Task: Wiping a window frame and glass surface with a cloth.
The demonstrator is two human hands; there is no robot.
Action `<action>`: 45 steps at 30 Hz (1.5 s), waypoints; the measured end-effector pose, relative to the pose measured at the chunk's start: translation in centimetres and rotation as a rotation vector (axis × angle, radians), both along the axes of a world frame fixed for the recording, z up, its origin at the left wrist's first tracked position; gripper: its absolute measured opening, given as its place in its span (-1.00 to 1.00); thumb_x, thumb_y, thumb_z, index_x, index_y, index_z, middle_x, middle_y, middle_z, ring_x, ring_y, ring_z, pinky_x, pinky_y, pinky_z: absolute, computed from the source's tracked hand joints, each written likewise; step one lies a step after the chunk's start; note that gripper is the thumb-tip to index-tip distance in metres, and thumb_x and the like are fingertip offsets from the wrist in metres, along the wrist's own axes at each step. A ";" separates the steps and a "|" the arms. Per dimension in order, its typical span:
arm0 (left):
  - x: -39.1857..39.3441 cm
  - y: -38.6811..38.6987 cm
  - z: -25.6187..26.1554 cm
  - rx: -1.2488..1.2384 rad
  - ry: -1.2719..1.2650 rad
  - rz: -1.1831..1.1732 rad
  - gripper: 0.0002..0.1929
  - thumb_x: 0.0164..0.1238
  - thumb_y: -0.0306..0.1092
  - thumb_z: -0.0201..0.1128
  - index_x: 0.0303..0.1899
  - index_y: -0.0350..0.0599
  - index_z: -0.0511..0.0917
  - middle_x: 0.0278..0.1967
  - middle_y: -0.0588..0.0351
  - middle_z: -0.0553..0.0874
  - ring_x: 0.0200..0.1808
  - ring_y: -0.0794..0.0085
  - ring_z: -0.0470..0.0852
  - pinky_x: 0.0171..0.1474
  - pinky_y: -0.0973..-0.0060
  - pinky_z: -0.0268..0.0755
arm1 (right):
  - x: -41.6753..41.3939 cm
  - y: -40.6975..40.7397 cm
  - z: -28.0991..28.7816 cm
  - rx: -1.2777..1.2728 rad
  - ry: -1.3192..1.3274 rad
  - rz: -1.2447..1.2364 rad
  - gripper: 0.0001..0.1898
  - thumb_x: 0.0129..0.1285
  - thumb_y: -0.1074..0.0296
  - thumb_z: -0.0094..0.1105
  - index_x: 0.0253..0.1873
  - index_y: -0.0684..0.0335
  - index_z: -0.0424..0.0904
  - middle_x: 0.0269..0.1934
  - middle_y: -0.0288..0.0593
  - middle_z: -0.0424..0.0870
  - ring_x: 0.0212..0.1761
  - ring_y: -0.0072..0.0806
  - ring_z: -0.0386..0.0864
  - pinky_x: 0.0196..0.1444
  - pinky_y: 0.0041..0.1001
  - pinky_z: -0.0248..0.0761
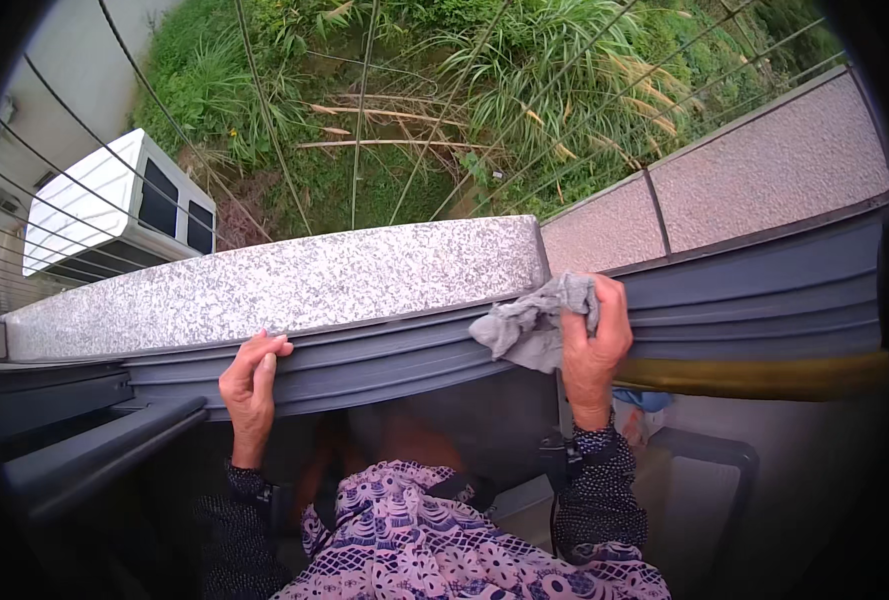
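A crumpled grey cloth is held in my right hand. It lies against the ridged dark grey metal window track, beside the end of a speckled stone sill. My left hand rests at the outer edge of the same track, further left. Its fingers are loosely bent near the stone, with nothing visible between them.
Thin metal bars stretch beyond the sill, with grass and shrubs below. At the left is a sliding window frame. Pinkish stone ledge continues on the right, above a yellowish-brown strip. A white boxy structure stands outside.
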State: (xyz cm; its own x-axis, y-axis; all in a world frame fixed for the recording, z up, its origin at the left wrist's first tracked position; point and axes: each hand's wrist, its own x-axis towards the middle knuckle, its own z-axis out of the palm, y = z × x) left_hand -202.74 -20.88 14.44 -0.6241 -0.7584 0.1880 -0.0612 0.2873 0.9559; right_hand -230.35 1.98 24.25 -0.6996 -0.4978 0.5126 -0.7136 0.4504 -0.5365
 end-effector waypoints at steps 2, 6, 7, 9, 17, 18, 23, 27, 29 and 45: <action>0.4 -0.1 -0.1 0.017 -0.012 0.021 -0.81 0.46 -0.55 0.05 -0.08 -0.26 0.64 -0.24 0.05 0.75 -0.06 0.39 0.69 0.42 0.14 0.20 | -1.5 0.1 3.1 0.203 0.269 0.078 -0.71 0.08 0.58 0.26 -0.05 0.26 0.58 -0.17 -0.10 0.61 -0.15 -0.13 0.57 -0.13 -0.28 0.42; 0.0 -0.1 -0.2 0.030 -0.004 0.017 -0.80 0.45 -0.53 0.04 -0.07 -0.26 0.64 -0.26 0.03 0.76 -0.05 0.35 0.69 0.43 0.10 0.19 | -2.6 1.3 -3.0 0.534 0.185 0.171 -0.67 -0.06 0.56 0.30 -0.10 0.21 0.59 -0.20 -0.15 0.58 -0.12 -0.16 0.53 -0.09 -0.26 0.36; 0.0 -0.1 -0.1 0.029 -0.007 0.013 -0.79 0.44 -0.53 0.04 -0.07 -0.27 0.64 -0.26 0.02 0.76 -0.05 0.34 0.69 0.43 0.08 0.19 | -2.6 1.1 -4.9 0.609 0.102 0.205 -0.66 -0.08 0.54 0.32 -0.12 0.21 0.58 -0.20 -0.15 0.56 -0.12 -0.17 0.51 -0.10 -0.24 0.35; 0.1 -0.1 -0.2 0.024 -0.020 0.038 -0.79 0.42 -0.53 0.05 -0.07 -0.28 0.64 -0.28 0.01 0.76 -0.05 0.32 0.70 0.42 0.06 0.20 | -1.7 0.7 -6.6 0.602 0.121 0.192 -0.66 -0.09 0.53 0.34 -0.13 0.22 0.57 -0.21 -0.16 0.54 -0.13 -0.18 0.49 -0.11 -0.24 0.33; 0.1 -0.2 -0.3 0.075 0.016 0.064 -0.78 0.37 -0.58 0.08 -0.06 -0.26 0.66 -0.28 0.02 0.76 -0.09 0.33 0.71 0.37 0.07 0.26 | 3.7 -2.8 -6.7 0.380 -0.018 0.402 -0.52 -0.16 0.55 0.38 -0.01 0.24 0.57 -0.20 -0.13 0.53 -0.13 -0.20 0.52 -0.12 -0.24 0.34; 0.0 -0.3 0.0 0.072 0.024 0.062 -0.78 0.36 -0.59 0.09 -0.06 -0.26 0.66 -0.28 0.02 0.77 -0.10 0.33 0.71 0.37 0.08 0.27 | 3.2 -2.2 -6.4 0.386 -0.020 0.405 -0.52 -0.16 0.55 0.38 -0.01 0.24 0.57 -0.20 -0.13 0.53 -0.13 -0.20 0.52 -0.12 -0.24 0.34; 0.1 -0.6 0.1 0.063 0.030 0.072 -0.77 0.34 -0.61 0.10 -0.07 -0.27 0.66 -0.28 0.01 0.77 -0.13 0.34 0.72 0.35 0.10 0.29 | 2.1 -3.3 -4.8 0.591 0.028 0.430 -0.68 -0.12 0.48 0.39 -0.17 0.21 0.59 -0.27 -0.13 0.53 -0.14 -0.20 0.48 -0.04 -0.25 0.28; 0.1 -0.7 -0.3 0.079 0.054 0.046 -0.78 0.33 -0.62 0.10 -0.08 -0.27 0.66 -0.27 0.00 0.78 -0.12 0.32 0.73 0.34 0.12 0.32 | 4.2 -5.9 -5.1 0.792 0.054 0.484 -0.79 -0.06 0.40 0.38 -0.29 0.22 0.57 -0.33 -0.14 0.49 -0.19 -0.22 0.44 -0.01 -0.25 0.24; 0.5 -0.7 0.0 0.077 0.061 0.050 -0.77 0.32 -0.62 0.11 -0.07 -0.27 0.66 -0.27 0.00 0.78 -0.11 0.32 0.73 0.33 0.12 0.32 | 6.1 -7.2 -5.0 0.690 0.112 0.617 -0.82 0.01 0.34 0.36 -0.37 0.25 0.53 -0.38 -0.13 0.46 -0.23 -0.24 0.42 -0.05 -0.23 0.23; 8.8 5.0 8.2 0.101 0.546 0.209 -0.65 0.50 -0.16 0.15 -0.15 -0.36 0.64 -0.63 0.14 0.56 -0.65 0.42 0.47 -0.43 0.36 0.40 | 20.1 -20.9 -6.9 0.354 0.062 1.179 -0.61 0.12 0.43 0.12 0.08 0.41 0.50 -0.19 -0.02 0.57 -0.13 -0.27 0.49 -0.03 -0.28 0.31</action>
